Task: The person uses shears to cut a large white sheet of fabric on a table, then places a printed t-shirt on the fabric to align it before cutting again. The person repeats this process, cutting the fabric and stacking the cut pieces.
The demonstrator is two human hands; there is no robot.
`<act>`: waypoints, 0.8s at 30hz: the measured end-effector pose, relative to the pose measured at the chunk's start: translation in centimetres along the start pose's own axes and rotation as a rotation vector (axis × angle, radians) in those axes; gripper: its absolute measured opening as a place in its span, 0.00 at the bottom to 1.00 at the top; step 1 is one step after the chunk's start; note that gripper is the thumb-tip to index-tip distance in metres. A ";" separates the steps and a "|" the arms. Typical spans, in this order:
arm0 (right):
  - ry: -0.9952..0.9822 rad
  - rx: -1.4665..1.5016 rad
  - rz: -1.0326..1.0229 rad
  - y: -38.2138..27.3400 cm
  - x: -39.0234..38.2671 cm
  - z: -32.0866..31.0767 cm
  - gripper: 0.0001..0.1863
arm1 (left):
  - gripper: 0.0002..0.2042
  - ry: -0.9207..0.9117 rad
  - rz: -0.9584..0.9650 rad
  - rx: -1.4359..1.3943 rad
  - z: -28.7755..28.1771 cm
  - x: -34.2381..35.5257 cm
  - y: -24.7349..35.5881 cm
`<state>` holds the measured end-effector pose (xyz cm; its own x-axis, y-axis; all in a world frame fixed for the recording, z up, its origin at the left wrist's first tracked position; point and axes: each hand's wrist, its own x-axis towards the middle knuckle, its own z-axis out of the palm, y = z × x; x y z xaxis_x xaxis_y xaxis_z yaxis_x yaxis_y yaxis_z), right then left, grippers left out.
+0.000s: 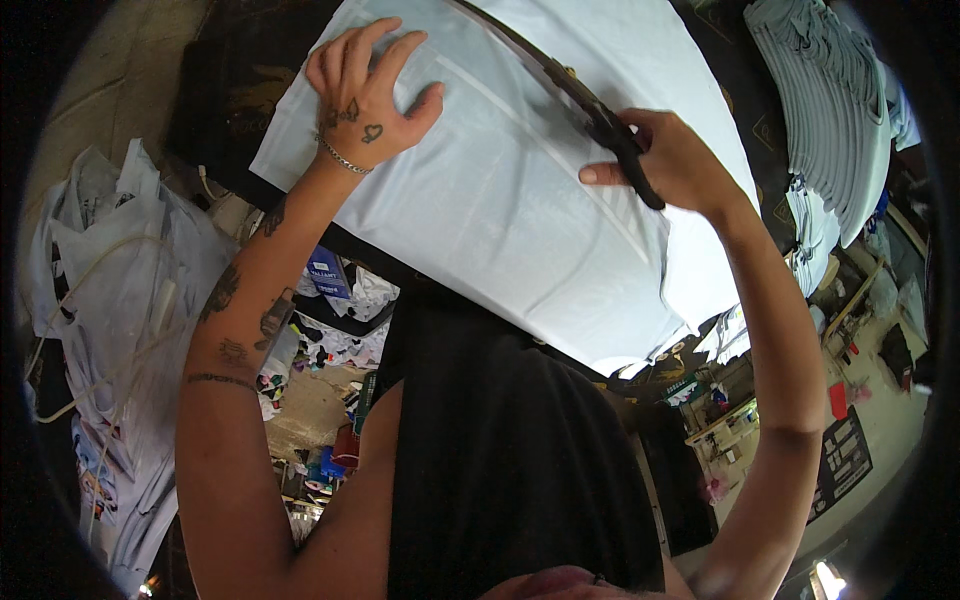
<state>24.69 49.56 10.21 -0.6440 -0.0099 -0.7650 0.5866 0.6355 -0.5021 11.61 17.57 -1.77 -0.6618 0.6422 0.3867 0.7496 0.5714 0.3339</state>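
A pale light-blue garment (500,200) lies spread flat on a dark table (230,90). My left hand (365,100) presses flat on its upper left part, fingers apart. My right hand (665,160) grips the black handle of a long dark straight tool (560,80), which lies slanted across the cloth toward the upper left. A stitched strip on the cloth runs almost parallel to the tool, just below it.
A tall stack of folded pale garments (830,110) stands at the right. White plastic bags (120,300) hang at the left. Boxes and clutter (330,300) sit under the table edge. Benches with small items (800,400) fill the lower right.
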 end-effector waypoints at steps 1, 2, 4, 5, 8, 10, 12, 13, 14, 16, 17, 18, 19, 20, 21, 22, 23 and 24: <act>0.016 -0.057 -0.045 -0.5 0.6 -0.1 0.43 | 0.25 0.013 0.006 0.000 0.0 0.0 0.0; 0.012 -0.102 0.038 -0.9 0.7 -0.1 0.43 | 0.25 0.002 -0.002 -0.001 0.0 0.0 0.0; 0.055 -0.131 0.110 -1.8 1.2 -0.2 0.45 | 0.25 0.006 -0.018 0.000 0.0 -0.1 0.0; -0.001 -0.217 0.137 -2.1 1.5 -0.5 0.47 | 0.24 -0.004 -0.036 -0.001 0.0 -0.1 0.0; 0.043 -0.139 -0.101 -2.9 2.7 -0.3 0.49 | 0.24 0.019 -0.024 -0.010 0.0 0.0 0.0; 0.062 -0.165 -0.107 -3.1 3.8 -0.3 0.50 | 0.24 0.021 -0.023 -0.011 0.0 0.1 0.1; 0.111 -0.165 -0.044 -3.1 4.8 -0.3 0.53 | 0.24 0.030 -0.023 -0.004 -0.1 0.1 0.1; 0.075 -0.200 -0.066 -3.2 5.3 -0.3 0.52 | 0.24 0.029 -0.028 0.001 -0.1 0.1 0.1; 0.066 -0.240 -0.061 -3.5 5.7 -0.2 0.52 | 0.24 0.025 -0.032 0.001 -0.1 0.0 0.1; 0.062 -0.263 -0.046 -4.4 6.5 -0.2 0.52 | 0.24 0.031 -0.032 -0.020 -0.1 -0.2 0.1; 0.063 -0.243 -0.038 -5.1 7.0 -0.2 0.52 | 0.24 0.035 -0.032 -0.027 -0.1 -0.3 0.1; 0.067 -0.172 -0.084 -5.7 7.3 -0.2 0.52 | 0.24 0.026 -0.040 -0.028 -0.1 -0.4 0.1; 0.114 -0.276 -0.086 -6.2 7.4 -0.2 0.53 | 0.25 0.047 -0.035 -0.030 -0.1 -0.4 0.2; 0.116 -0.278 -0.042 -6.4 7.1 0.0 0.53 | 0.25 0.058 -0.040 -0.027 -0.1 -0.4 0.2; 0.144 -0.273 -0.005 -6.3 6.5 0.1 0.53 | 0.25 0.086 -0.063 -0.023 -0.1 -0.4 0.3; 0.181 -0.262 0.033 -5.9 5.4 0.7 0.54 | 0.26 0.072 -0.039 -0.015 -0.2 -0.4 0.4; 0.229 -0.263 0.032 -5.0 3.7 1.3 0.53 | 0.26 0.073 -0.030 -0.013 -0.3 -0.3 0.4; 0.256 -0.134 0.006 -3.7 1.5 2.7 0.49 | 0.26 0.081 -0.047 -0.015 -0.5 -0.2 0.4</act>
<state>22.86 45.14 9.84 -0.7539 0.1788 -0.6322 0.5317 0.7312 -0.4274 12.07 17.37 -1.27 -0.6941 0.5710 0.4384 0.7181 0.5919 0.3660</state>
